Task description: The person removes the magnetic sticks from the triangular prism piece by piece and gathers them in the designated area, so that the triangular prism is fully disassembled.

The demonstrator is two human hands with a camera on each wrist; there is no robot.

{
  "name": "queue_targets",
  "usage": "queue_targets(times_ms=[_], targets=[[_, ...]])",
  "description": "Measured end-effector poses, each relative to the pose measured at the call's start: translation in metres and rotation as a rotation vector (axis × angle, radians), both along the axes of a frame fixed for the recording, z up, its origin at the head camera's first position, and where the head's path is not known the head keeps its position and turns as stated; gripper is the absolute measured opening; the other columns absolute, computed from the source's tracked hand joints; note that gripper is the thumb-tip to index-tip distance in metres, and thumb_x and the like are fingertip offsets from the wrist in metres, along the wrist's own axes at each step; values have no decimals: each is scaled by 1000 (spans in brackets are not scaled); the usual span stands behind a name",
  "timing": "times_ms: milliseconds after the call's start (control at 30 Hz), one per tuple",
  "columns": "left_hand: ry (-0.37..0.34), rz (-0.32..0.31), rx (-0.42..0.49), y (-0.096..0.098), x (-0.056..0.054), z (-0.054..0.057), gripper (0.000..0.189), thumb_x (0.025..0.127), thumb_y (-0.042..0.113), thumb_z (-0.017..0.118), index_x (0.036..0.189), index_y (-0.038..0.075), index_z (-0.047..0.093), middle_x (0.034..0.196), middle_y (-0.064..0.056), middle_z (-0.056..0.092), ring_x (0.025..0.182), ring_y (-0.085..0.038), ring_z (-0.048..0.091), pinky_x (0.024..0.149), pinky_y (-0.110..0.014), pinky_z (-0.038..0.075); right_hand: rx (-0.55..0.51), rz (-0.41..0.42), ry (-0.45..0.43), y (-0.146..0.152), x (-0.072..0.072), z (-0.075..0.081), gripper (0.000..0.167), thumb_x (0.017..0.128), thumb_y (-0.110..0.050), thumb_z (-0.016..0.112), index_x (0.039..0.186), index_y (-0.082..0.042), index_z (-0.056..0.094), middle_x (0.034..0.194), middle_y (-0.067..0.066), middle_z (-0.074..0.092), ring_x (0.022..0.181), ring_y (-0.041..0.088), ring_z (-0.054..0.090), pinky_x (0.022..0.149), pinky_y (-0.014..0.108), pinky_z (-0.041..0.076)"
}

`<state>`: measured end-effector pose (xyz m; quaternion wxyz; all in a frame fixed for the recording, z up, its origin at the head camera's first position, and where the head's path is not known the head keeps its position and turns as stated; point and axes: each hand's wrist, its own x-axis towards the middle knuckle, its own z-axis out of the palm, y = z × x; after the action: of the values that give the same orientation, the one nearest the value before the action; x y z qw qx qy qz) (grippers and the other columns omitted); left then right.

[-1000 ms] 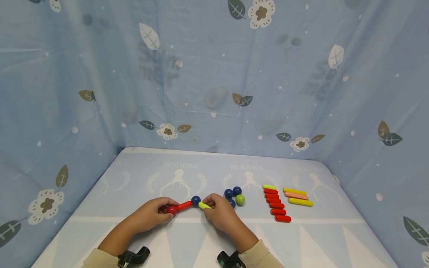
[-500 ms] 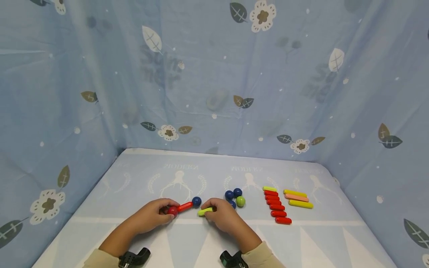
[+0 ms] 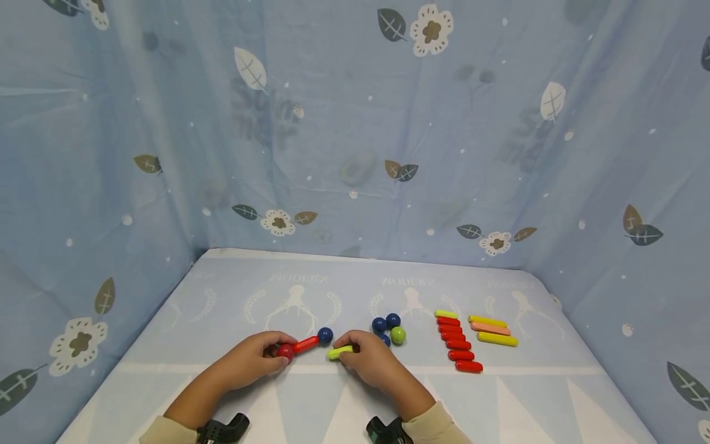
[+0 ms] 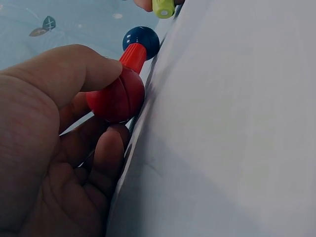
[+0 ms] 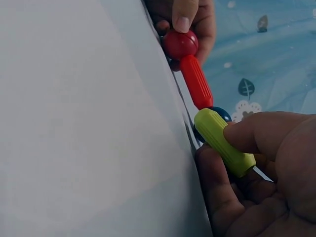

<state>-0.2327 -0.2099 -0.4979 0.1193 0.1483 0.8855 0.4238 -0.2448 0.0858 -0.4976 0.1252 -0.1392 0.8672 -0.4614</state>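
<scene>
My left hand (image 3: 249,362) grips a red ball (image 4: 117,96) between thumb and fingers, low over the table. From that ball a ridged red rod (image 5: 196,82) runs to a dark blue ball (image 3: 325,335), the three joined in a line. In my right hand (image 3: 368,359) a yellow-green ridged rod (image 5: 224,140) is pinched between thumb and fingers. Its free end points left, just to the right of and nearer than the blue ball. In the head view a small gap shows between that rod and the blue ball.
Beyond my right hand lie several loose balls, dark blue (image 3: 393,320) and one green (image 3: 397,335). Farther right, red rods (image 3: 460,356) lie in a column with a yellow-green rod (image 3: 446,314) at its far end. Beside them are two yellow rods (image 3: 497,339) and an orange one (image 3: 490,329).
The yellow-green rod touched or nearly touched the blue ball a second ago; it has since shifted nearer and away from it in my right hand. My left hand keeps its hold.
</scene>
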Motion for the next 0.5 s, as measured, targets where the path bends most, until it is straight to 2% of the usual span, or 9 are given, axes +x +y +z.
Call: queue_targets(times_ms=[167, 300, 500], targets=[[-1, 10, -10, 2, 1, -1, 32, 93, 25, 80, 125, 23, 72, 98, 1, 63, 86, -18, 54, 70, -29, 45, 0, 25, -19, 5, -1, 1, 11, 95, -19, 75, 102, -27, 76, 97, -7, 69, 87, 15, 60, 74, 31, 49], [6, 17, -25, 2, 0, -2, 32, 93, 26, 80, 124, 25, 72, 99, 2, 63, 86, -18, 55, 71, -29, 45, -21, 54, -17, 13, -2, 9, 11, 95, -22, 76, 104, -29, 77, 99, -8, 70, 88, 15, 60, 74, 30, 49], [11, 25, -19, 2, -2, -3, 31, 93, 26, 80, 123, 26, 72, 99, 2, 64, 86, -18, 55, 71, -29, 46, -61, 40, -37, 32, -2, 18, 13, 95, -19, 76, 108, -22, 78, 103, -3, 70, 90, 18, 59, 74, 31, 49]])
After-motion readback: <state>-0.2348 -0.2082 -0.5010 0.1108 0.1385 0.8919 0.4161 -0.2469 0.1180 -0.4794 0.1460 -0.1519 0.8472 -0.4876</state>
